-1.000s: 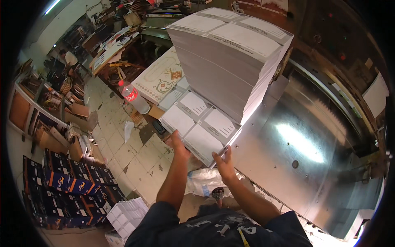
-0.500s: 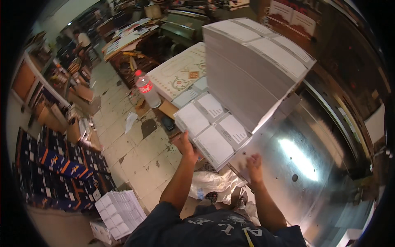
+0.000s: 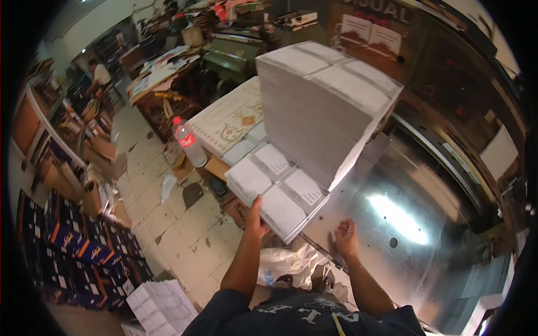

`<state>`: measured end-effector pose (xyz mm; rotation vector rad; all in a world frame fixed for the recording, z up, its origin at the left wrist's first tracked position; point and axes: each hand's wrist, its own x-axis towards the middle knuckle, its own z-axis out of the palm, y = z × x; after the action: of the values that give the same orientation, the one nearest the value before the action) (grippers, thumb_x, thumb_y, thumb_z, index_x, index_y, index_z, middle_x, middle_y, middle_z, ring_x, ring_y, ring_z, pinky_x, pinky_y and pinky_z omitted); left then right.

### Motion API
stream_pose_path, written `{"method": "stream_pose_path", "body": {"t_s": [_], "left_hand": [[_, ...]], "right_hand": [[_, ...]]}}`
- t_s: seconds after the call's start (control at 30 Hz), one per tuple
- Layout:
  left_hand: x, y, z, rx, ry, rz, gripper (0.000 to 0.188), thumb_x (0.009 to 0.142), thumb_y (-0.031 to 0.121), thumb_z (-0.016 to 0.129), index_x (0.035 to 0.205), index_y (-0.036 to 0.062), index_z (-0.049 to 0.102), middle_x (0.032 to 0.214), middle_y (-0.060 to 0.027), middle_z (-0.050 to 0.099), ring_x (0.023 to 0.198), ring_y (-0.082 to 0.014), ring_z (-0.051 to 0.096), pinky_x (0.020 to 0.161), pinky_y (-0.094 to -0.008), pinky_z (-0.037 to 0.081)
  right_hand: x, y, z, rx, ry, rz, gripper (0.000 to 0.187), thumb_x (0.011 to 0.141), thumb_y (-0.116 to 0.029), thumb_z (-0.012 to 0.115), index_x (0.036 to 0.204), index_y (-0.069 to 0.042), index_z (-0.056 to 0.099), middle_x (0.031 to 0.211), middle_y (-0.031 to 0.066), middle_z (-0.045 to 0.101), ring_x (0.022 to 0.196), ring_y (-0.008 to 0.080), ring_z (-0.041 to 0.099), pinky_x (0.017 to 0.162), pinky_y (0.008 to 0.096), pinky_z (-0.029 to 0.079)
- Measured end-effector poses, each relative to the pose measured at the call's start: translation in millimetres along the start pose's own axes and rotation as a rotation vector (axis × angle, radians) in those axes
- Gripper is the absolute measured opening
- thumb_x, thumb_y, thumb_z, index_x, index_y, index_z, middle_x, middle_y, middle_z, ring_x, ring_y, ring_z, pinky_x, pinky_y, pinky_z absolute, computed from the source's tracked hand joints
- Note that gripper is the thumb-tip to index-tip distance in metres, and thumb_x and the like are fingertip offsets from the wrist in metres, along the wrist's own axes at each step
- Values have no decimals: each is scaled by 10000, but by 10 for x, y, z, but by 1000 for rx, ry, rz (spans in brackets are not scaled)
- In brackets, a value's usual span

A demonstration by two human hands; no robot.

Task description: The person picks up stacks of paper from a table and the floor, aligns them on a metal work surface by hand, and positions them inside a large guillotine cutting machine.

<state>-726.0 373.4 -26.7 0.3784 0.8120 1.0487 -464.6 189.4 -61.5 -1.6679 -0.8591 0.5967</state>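
My left hand [image 3: 256, 222] grips the near left edge of a low stack of printed sheets [image 3: 270, 193], its thumb on the top sheet and its other fingers mostly hidden at the side. These sheets are white with grey bands and lines of print. Right behind them rises a tall block of similar sheets [image 3: 314, 106]. My right hand [image 3: 346, 238] hovers over or rests on the metal tabletop [image 3: 364, 257], right of the low stack and apart from it. Its fingers are curled together, with nothing seen in them.
A red-capped plastic bottle [image 3: 189, 143] stands left of the sheets, beside a patterned board [image 3: 227, 120]. Dark blue boxes [image 3: 84, 241] are piled on the left floor, near another paper stack [image 3: 159, 308]. A machine [image 3: 437, 162] borders the right. Far left, another person [image 3: 101, 75] is bent over.
My left hand has closed on the low stack's near edge. My right hand's fingers have curled in beside it. The whole view has shifted a little.
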Motion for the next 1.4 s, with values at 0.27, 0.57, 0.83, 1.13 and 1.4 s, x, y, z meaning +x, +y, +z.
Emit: {"method": "stream_pose_path", "body": {"t_s": [0.27,0.57,0.83,1.13,1.4], "left_hand": [[48,-40,-226,129,-39,-37,584,895,421,619,1343,88,449,1237,-98,579,1117,-278,587,908,-461,507],[-990,-170,146,-51,-71,-210,483,976,371,486,1369,97,426,1318,-93,537,1208,-314,522,982,-510,446],[-1296,-493,32,14,-48,-165,478,978,387,487,1344,83,442,1284,-109,552,1173,-288,543,971,-456,455],[-1248,-866,-194,42,7,-196,482,948,403,544,1302,88,457,1205,-87,590,1084,-273,590,895,-451,497],[-1305,-390,-117,290,75,-212,510,933,357,562,1344,96,412,1253,-103,563,1161,-293,546,958,-471,463]], "right_hand": [[-221,-428,127,306,-416,442,520,893,-326,624,1245,14,448,1152,148,560,1066,223,566,936,369,456],[-731,-648,316,969,-404,769,829,923,-627,445,1481,-50,234,1482,171,332,1346,304,342,1100,492,275],[-893,-670,-50,838,-319,680,679,899,-475,602,1401,-83,368,1306,140,477,1165,315,494,986,486,409],[-608,-753,-328,524,-322,745,659,835,-372,663,1328,-51,368,1246,158,499,957,373,604,793,487,518],[-713,-723,-998,469,-400,680,698,813,-276,689,1351,-50,306,1243,179,501,1039,340,581,808,469,541]]}}
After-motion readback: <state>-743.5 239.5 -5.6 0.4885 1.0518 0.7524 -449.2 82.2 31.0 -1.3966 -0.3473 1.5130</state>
